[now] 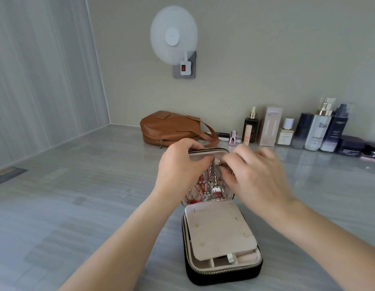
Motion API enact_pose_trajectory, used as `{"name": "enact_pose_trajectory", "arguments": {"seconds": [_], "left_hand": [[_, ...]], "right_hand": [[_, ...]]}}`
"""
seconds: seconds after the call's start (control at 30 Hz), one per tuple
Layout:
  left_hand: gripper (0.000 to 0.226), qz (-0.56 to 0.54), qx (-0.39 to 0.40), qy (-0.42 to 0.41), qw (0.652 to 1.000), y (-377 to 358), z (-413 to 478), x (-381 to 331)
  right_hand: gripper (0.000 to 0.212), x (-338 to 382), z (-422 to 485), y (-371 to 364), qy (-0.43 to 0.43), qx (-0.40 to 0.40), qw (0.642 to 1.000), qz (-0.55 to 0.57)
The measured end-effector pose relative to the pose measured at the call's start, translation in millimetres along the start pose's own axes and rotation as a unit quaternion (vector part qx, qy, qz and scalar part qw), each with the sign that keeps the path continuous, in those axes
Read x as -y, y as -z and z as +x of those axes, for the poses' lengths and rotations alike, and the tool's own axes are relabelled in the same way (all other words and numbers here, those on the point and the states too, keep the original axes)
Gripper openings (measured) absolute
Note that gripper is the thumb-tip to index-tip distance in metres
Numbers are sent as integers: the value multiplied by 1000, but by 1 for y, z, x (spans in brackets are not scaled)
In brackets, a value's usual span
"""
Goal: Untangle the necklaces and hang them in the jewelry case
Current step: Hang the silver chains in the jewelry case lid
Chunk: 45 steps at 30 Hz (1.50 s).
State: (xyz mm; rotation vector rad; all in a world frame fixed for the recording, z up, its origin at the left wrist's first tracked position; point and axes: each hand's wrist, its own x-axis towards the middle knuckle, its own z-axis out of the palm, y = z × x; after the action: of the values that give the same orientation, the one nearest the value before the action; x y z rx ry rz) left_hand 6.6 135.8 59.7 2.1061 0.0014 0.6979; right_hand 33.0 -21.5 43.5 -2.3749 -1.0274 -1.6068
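- L hand (180, 166) grips the top edge of the upright lid (207, 153) of the jewelry case (224, 278), fingers curled over the rim. R hand (256, 173) is blurred, but its fingertips look pinched narrow on a silver chain (228, 169) right by the lid's top, where the hooks prob. sit.
- Necklaces (214, 181) hang bunched inside the lid: silver links mid, red cord (200, 185) to the left, pendants low near the hinge. Can't tell whether they're fully separated.
- Risk: the chain slips from that fine pinch or misses its hook, then drops into the bunch and knots up again. Cause: thin links, and the hooks are hidden behind the fingers.
- Risk: the R hand's spare fingers lie against the hung chains, so a tug could drag a neighbour off its hook or snag the red cord.
- Risk: the lid tips or the case skids on the glossy counter (98, 206) if the L hand pushes too hard or lets go. Hung pieces would swing and cross.
- Risk: pendants hang just above the pink flap (220, 232) covering the base trays and could catch on its edge.
- Brown bag (172, 129) and bottles (317, 131) stand well apart at the wall, so they're unlikely to interfere.
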Motion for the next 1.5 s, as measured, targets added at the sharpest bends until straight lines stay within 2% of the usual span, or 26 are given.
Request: {"name": "enact_pose_trajectory", "arguments": {"seconds": [0.27, 0.37, 0.57, 0.87, 1.13, 1.23, 1.5], "left_hand": [[12, 3, -6, -4, 1000, -1, 0, 0], [13, 9, -5, -4, 1000, -1, 0, 0], [12, 13, -9, -8, 1000, -1, -1, -1], [13, 14, -9, -11, 1000, 1, -3, -3], [37, 33, 50, -23, 998, 8, -4, -4], [30, 61, 26, -38, 997, 7, -6, -6], [18, 46, -7, -35, 998, 3, -8, -10]], "right_hand": [[16, 2, -2, -4, 25, -3, 999, 23], [14, 1, -2, -5, 34, -4, 999, 29], [9, 5, -1, -6, 3, -21, 997, 71], [14, 4, 5, -2, -66, -13, 995, 79], [23, 2, 5, -4, -51, -16, 996, 72], [19, 2, 6, -4, -48, -17, 997, 66], [16, 3, 10, -2, -35, -47, 998, 38]]}}
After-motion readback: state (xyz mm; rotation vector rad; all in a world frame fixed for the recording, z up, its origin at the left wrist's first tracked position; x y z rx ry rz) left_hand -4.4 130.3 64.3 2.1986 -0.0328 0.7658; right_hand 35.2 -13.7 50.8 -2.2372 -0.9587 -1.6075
